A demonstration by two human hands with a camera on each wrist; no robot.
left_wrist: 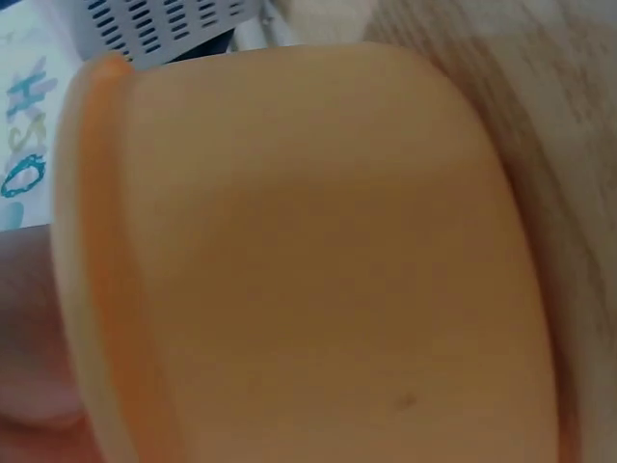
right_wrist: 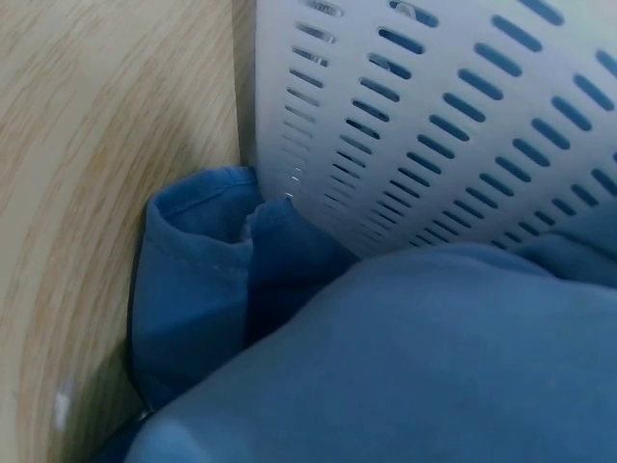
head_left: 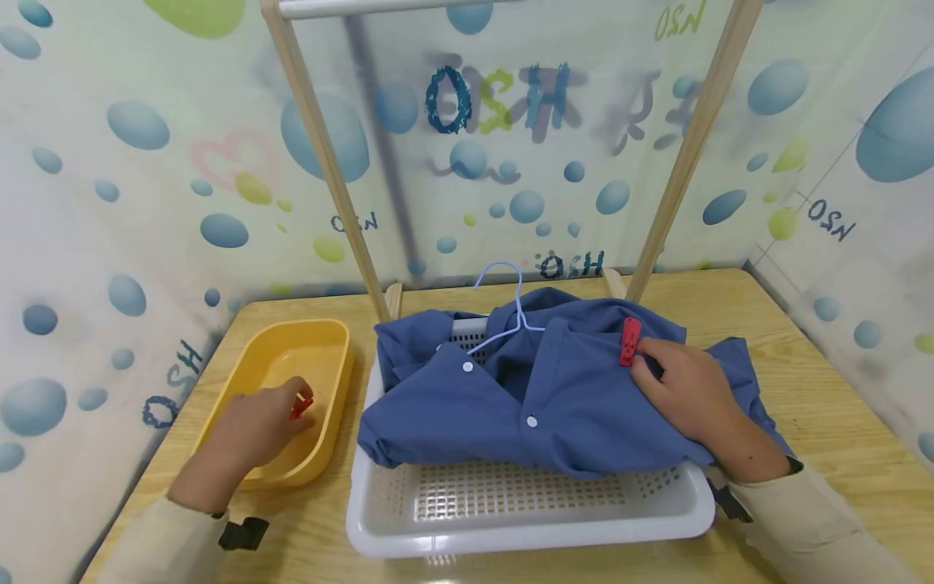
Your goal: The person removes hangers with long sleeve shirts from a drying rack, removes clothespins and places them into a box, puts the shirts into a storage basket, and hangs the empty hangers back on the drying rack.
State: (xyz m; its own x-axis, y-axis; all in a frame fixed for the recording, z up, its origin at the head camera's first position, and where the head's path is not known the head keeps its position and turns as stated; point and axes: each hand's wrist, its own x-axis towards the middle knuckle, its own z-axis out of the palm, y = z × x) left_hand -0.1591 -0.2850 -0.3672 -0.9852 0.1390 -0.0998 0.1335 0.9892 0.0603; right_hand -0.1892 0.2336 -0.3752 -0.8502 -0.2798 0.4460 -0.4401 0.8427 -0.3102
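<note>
In the head view my left hand [head_left: 266,422] reaches over the yellow basin [head_left: 337,328] and pinches a red clothespin [head_left: 301,407] between thumb and fingers. My right hand [head_left: 682,385] lies over the blue shirt [head_left: 467,414], its fingertips pinching another red clothespin [head_left: 631,341] at the shirt's right side. A light-blue hanger [head_left: 520,300] sits inside the shirt's collar, hook upward. The shirt drapes across a white perforated basket [head_left: 529,542]. The left wrist view shows mostly the basin's outer wall [left_wrist: 337,241]; in the right wrist view blue cloth [right_wrist: 415,367] hides the fingers.
Behind the basket a wooden rack [head_left: 332,162] rises, with a pale bar [head_left: 365,6] across its top. Everything stands on a wood-grain table [head_left: 824,397]. Patterned walls [head_left: 481,195] close off the back and both sides.
</note>
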